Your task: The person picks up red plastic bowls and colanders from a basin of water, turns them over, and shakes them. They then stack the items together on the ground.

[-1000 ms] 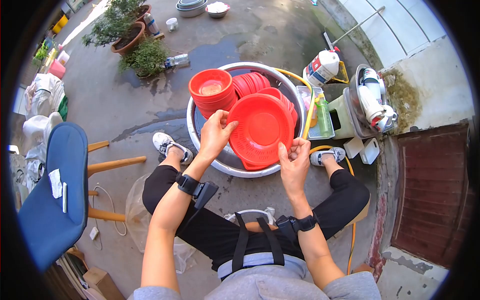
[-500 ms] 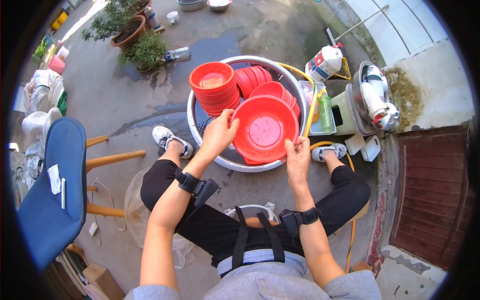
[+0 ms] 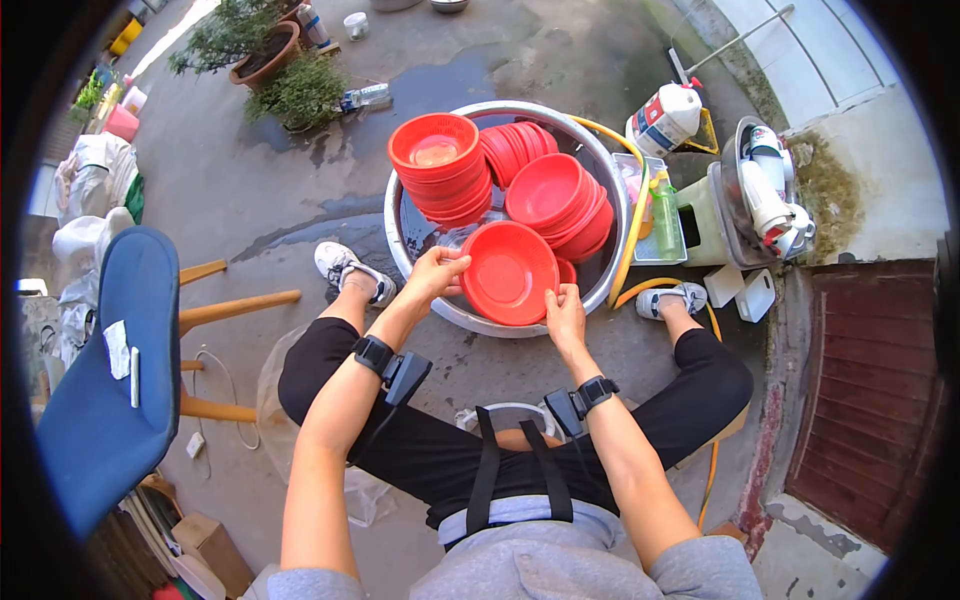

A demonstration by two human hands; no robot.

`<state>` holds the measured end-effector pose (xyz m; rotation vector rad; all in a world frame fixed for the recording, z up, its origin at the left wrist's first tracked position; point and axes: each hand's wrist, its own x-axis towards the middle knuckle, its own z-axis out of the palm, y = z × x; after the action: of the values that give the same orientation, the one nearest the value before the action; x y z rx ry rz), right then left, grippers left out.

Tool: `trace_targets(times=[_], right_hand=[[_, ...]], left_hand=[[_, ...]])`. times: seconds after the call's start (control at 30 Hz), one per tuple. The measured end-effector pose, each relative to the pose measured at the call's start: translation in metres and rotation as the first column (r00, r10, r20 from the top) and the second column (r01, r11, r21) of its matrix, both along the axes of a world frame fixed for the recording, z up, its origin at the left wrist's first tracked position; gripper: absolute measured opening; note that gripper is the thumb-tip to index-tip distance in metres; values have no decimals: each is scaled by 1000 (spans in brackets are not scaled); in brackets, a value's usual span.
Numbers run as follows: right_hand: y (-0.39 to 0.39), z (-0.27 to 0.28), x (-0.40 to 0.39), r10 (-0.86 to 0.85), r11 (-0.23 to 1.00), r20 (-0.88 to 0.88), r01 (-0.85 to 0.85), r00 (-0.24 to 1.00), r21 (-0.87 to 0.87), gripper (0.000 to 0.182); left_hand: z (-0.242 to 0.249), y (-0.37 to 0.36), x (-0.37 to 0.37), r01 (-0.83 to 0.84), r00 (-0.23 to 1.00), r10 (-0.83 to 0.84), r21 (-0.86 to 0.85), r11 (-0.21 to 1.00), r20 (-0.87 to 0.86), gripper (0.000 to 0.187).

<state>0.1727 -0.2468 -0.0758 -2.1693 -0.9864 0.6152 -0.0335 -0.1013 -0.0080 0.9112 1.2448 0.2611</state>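
Observation:
A round red plastic basin (image 3: pixel 510 273) is held by its rim over the near side of a large metal tub (image 3: pixel 393 215). My left hand (image 3: pixel 437 275) grips its left edge, and my right hand (image 3: pixel 565 312) pinches the lower right edge. Behind it in the tub stand a tall stack of red baskets (image 3: pixel 436 145) at the left, a leaning row of red dishes (image 3: pixel 520 150) at the back and a tilted stack of red bowls (image 3: pixel 547 190) at the right. Some water shows in the tub.
A yellow hose (image 3: pixel 630 245) runs along the tub's right side, beside a tray with a green bottle (image 3: pixel 664 215) and a white jug (image 3: pixel 665 118). A blue chair (image 3: pixel 115 380) stands at the left. Potted plants (image 3: pixel 300 95) are at the back left.
The basket with a perforated rim is no longer in my hands; they now hold a smaller-looking, smooth red basin, closer together. The camera view has shifted slightly.

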Motion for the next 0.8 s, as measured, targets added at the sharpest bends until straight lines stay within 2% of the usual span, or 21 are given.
trace_targets(times=[0.03, 0.07, 0.13, 0.2, 0.27, 0.37, 0.43, 0.67, 0.73, 0.8], right_hand=[[-1, -4, 0, -45, 998, -144, 39, 989, -43, 25], [-3, -8, 0, -96, 993, -281, 73, 955, -91, 27], [-4, -7, 0, -111, 991, -318, 83, 941, -100, 27], [-6, -6, 1, -129, 989, -352, 95, 927, -111, 27], [-6, -5, 0, -194, 981, -503, 166, 842, -100, 25], [-6, -2, 2, -213, 977, -577, 187, 788, -105, 23], [-7, 0, 2, -214, 976, -597, 187, 773, -108, 24], [-9, -3, 3, -211, 975, -676, 199, 706, -96, 26], [-9, -5, 3, -193, 979, -666, 182, 721, -87, 27], [-7, 0, 2, -177, 983, -655, 166, 734, -79, 28]], left_hand=[[4, -1, 1, -2, 1000, 2, 0, 1000, -3, 36], [8, -1, 2, 14, 998, -14, -7, 1000, 69, 35], [12, -2, 5, 57, 982, -52, -22, 998, 180, 33], [15, -3, 11, 46, 979, -40, -25, 999, 202, 33], [18, -3, 11, 32, 974, -24, -28, 999, 223, 32], [19, -2, 10, 34, 967, -25, -29, 999, 252, 32], [21, -1, 9, 50, 978, -52, 12, 999, 202, 31], [20, 1, 7, 33, 978, -37, 22, 999, 205, 32], [21, 0, 7, 136, 991, -129, 212, 968, -46, 31], [12, 1, 5, 160, 985, -136, 258, 953, -109, 30]])
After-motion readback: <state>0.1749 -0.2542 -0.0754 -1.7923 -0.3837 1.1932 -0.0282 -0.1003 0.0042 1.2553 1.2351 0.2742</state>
